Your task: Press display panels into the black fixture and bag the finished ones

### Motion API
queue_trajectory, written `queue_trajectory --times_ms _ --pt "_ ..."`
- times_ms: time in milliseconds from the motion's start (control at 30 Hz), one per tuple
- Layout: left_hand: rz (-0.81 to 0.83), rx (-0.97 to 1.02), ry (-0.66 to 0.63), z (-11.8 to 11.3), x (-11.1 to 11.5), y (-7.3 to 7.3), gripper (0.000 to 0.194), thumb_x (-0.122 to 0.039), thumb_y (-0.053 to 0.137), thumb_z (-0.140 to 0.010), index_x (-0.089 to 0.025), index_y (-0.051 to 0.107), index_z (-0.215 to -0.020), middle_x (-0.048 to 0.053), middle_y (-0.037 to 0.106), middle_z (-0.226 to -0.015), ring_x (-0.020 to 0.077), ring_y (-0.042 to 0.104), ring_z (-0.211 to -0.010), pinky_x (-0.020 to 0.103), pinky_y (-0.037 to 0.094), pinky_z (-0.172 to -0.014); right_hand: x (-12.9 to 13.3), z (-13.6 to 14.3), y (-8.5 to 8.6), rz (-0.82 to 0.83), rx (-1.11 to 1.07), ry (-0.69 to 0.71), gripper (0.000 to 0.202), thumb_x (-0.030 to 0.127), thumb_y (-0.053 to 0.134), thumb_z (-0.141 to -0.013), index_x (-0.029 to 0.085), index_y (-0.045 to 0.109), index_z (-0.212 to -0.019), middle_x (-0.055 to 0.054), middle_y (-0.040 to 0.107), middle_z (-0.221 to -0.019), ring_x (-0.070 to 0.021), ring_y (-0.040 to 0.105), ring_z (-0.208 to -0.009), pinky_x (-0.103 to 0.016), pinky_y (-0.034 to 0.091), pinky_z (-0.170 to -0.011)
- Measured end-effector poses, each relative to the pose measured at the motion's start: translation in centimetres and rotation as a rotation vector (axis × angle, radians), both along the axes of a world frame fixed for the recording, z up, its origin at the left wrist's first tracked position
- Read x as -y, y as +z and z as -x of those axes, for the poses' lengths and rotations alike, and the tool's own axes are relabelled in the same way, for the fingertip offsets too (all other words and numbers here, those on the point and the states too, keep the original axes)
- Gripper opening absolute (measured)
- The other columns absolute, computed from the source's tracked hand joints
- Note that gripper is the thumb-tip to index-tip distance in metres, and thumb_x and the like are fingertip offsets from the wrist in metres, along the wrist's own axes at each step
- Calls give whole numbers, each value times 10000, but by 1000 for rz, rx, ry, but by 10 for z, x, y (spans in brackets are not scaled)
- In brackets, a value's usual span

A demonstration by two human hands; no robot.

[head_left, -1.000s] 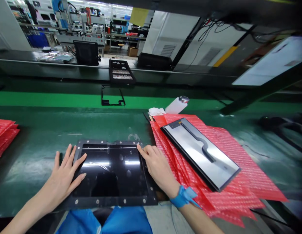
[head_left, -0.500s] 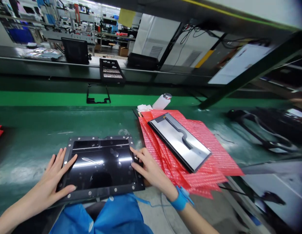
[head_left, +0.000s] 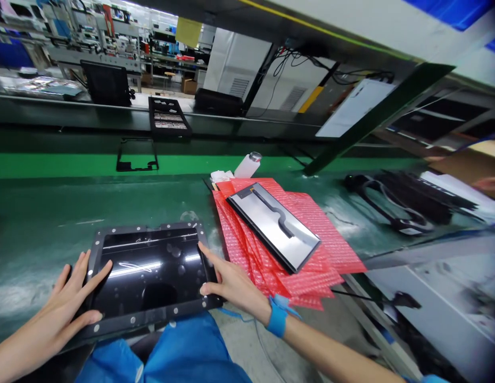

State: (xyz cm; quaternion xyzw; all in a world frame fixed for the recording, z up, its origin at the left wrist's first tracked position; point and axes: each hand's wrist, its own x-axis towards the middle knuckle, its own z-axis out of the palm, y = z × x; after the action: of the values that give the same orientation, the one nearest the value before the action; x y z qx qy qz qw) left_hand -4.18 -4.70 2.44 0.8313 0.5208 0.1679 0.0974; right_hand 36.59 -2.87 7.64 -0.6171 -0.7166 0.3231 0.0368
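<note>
A dark glossy screen panel [head_left: 151, 274] with a black frame and small pale dots along its border lies at the near edge of the green bench. My left hand [head_left: 69, 300] rests on its left side, fingers spread, with the index fingertip and thumb over the frame and glass. At the right side, my right hand [head_left: 227, 279] touches the border with a stretched index finger and thumb, which are apart; its other fingers are partly hidden. A blue wrist strap [head_left: 278, 316] circles my right wrist.
Right of the panel, a silver-backed display [head_left: 277, 226] with a dark ribbon cable lies on red bubble bags [head_left: 331, 234]. Behind them stands a white bottle [head_left: 247, 165]. A thin black frame [head_left: 137, 155] lies on the green strip. A green post [head_left: 375, 117] slants at right, near black cables [head_left: 385, 205].
The view has turned right, so the bench things appear further left. Both hands stay at the panel's sides, and my right index finger lies straighter along its upper right edge.
</note>
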Motion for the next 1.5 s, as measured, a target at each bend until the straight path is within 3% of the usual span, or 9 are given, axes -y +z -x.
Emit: queue_trajectory --times_ms 100,233,367,500,600,867,1133,1333,1500 --pt "57 -68 -26 -12 3 1 610 -464 387 -987 -348 207 -1558 50 59 -1656 378 101 -1496 657 218 -1140 10 1 -6 -116 27 -10 680 494 575 -932 322 307 -1533 2 638 -868 -187 600 -728 -276 424 -638" --pt "-97 -119 76 -24 12 -1 629 -462 359 -1003 -296 151 -1572 100 72 -1653 366 97 -1505 650 165 -1158 6 -1 -1 -253 63 39 469 378 442 -1008 334 422 -1475 -9 676 -843 -209 639 -743 -303 468 -666" --pt "-147 -160 55 -26 24 0 820 -540 419 -971 -183 3 -1581 183 154 -1626 372 111 -1502 643 150 -1163 -23 14 13 -427 83 109 412 326 453 -994 217 548 -1380 -122 673 -1048 -301 625 -974 -420 495 -800" --pt "-159 -201 32 -25 29 2 1066 -698 511 -868 -119 -43 -1572 246 181 -1602 416 111 -1491 671 131 -1149 -59 58 16 -537 -30 308 413 245 433 -993 204 511 -1397 -100 630 -1225 -250 541 -1147 -425 449 -986" --pt "-200 -225 79 -29 29 3 1127 -765 504 -825 -124 -43 -1572 249 222 -1589 431 118 -1486 694 98 -1140 -77 87 7 -555 -103 423 503 113 452 -935 228 477 -1424 -64 633 -1253 -224 526 -1164 -405 449 -987" --pt "-221 -248 134 -36 31 -2 1226 -861 468 -743 -104 -24 -1571 257 252 -1576 453 132 -1476 710 75 -1131 -88 92 -15 -533 -283 277 566 20 351 -848 151 522 -1371 -122 642 -1135 -247 538 -1081 -459 442 -974" --pt "-184 -187 153 -37 32 1 1181 -792 539 -779 -133 -33 -1573 233 220 -1594 447 99 -1483 713 86 -1128 -126 80 0 -252 -516 306 564 132 525 -786 207 531 -1345 -41 670 -1032 -165 604 -905 -352 479 -881" --pt "-73 201 73 -32 34 0 992 -633 659 -813 -281 131 -1575 158 142 -1629 437 -7 -1489 745 29 -1122 -139 74 42 -62 -623 397 488 372 690 -766 152 660 -1201 78 474 -593 -102 417 -540 -257 372 -566" --pt "198 1231 171 -55 7 19 609 -477 577 -927 -360 357 -1483 89 417 -1535 337 353 -1431 576 281 -1169 -144 81 87 -163 -792 318 529 469 658 -830 161 601 -1257 67 447 -642 -107 411 -591 -255 343 -582"
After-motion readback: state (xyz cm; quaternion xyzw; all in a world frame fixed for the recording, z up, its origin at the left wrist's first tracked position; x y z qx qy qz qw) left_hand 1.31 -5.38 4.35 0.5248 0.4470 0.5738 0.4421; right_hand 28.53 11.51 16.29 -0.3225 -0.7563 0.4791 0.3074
